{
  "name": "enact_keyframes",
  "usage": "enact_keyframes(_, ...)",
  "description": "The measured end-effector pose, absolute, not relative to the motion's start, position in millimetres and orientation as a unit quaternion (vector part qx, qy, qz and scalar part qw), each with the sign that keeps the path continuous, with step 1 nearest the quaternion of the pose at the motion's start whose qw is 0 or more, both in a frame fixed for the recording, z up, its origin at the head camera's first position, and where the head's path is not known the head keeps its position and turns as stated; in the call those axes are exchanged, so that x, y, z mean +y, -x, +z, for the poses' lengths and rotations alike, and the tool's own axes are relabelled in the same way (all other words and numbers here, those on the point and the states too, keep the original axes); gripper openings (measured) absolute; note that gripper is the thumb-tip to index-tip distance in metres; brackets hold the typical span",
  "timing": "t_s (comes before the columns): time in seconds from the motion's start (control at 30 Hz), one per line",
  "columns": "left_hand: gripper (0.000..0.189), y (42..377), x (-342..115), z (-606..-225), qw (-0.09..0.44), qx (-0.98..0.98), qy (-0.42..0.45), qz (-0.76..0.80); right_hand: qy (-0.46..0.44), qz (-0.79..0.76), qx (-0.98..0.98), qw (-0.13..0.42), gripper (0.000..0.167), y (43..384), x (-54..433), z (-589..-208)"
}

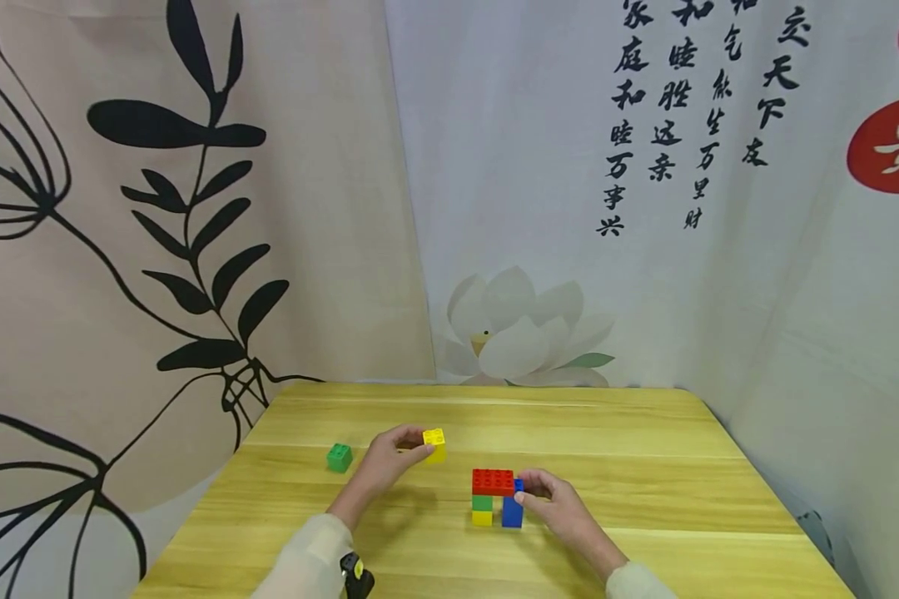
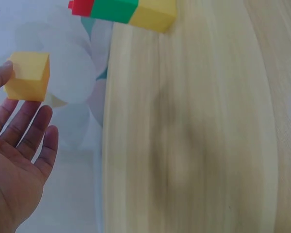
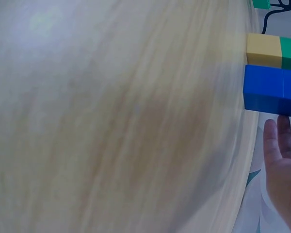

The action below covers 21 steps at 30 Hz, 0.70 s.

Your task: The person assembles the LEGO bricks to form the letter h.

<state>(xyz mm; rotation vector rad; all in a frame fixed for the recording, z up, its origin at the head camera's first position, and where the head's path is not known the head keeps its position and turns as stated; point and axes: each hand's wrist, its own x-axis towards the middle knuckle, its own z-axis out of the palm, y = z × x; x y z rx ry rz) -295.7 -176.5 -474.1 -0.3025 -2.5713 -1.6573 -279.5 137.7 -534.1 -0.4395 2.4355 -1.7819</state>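
Observation:
My left hand (image 1: 391,457) pinches a yellow brick (image 1: 434,445) between thumb and fingers, above the table. In the left wrist view the same yellow brick (image 2: 28,76) sits at the fingertips, the lower fingers spread. A small bridge-like build stands to its right: a red brick (image 1: 493,482) lies across a green brick (image 1: 483,503) over a yellow one (image 1: 483,519), and over a blue stack (image 1: 513,512). My right hand (image 1: 558,509) holds the blue stack at its right side, thumb on the front; in the right wrist view its fingers lie against the blue stack (image 3: 264,88).
A loose green brick (image 1: 340,457) lies on the wooden table (image 1: 644,466), left of my left hand. Behind the table hangs a printed cloth (image 1: 330,208) with plants and lettering. A dark wrist strap (image 1: 357,576) is on my left sleeve.

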Motion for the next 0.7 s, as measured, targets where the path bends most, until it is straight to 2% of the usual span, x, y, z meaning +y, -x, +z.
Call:
enact_keyframes(0.3, 0.039, 297, -156, -465, 0.012, -0.827, 0.126, -0.547, 0.143, -0.570, 0.808, 0.043, 0.035, 280, 137, -535)
enact_keyframes(0.7, 0.034, 294, -134, -461, -0.012, -0.823, 0.148, -0.548, 0.137, -0.575, 0.805, 0.045, 0.040, 279, 135, -534)
